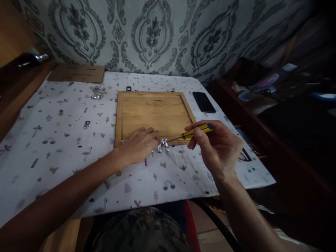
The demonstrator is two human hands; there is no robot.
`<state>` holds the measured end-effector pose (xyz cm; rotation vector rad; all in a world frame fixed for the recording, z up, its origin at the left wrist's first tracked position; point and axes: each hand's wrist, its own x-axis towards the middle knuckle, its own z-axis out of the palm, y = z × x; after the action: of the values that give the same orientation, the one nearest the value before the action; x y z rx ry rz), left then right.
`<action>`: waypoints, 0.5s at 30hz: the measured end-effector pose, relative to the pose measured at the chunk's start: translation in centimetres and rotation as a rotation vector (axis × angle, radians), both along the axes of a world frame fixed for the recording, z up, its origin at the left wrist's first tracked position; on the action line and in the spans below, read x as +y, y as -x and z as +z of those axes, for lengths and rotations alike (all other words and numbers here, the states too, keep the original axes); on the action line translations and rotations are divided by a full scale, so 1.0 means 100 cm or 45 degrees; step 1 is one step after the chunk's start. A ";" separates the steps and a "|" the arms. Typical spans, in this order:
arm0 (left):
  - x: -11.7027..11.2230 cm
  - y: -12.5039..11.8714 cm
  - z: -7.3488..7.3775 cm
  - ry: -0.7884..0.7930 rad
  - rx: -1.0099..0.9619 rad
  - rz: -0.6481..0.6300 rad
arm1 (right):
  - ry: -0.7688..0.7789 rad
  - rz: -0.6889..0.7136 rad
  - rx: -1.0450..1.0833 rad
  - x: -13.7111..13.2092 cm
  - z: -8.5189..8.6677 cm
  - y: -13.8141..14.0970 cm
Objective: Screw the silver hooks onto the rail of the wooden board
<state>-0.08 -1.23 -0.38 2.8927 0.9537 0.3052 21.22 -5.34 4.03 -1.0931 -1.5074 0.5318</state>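
A wooden cabinet door point(154, 113) with a raised frame lies on the table. At its near edge sits a shiny metal hinge point(166, 144), its arm hanging over the edge. My left hand point(140, 144) rests on that edge with bent fingers, the tips closed at the hinge's left side; the thumb is mostly hidden. In my right hand point(219, 147) is a screwdriver point(196, 132) with a yellow and black handle, held between thumb and fingers. Its thin shaft slants down leftward and the tip meets the hinge. Another bit of metal point(123, 141) shows at the door's near left corner.
Several loose hinges point(97, 92) lie in a pile at the back left, before a flat cardboard piece point(76, 73). A black phone point(204, 102) lies right of the door. The printed tablecloth point(65, 168) covers the table. A plastic bottle point(267, 82) lies farther right.
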 end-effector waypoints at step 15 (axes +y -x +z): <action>0.000 -0.001 0.002 0.001 0.028 0.004 | 0.054 0.027 -0.035 0.003 0.004 0.005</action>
<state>-0.02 -1.20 -0.13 2.9002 0.9620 0.2734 20.71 -5.03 4.41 -1.1225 -1.5393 0.5671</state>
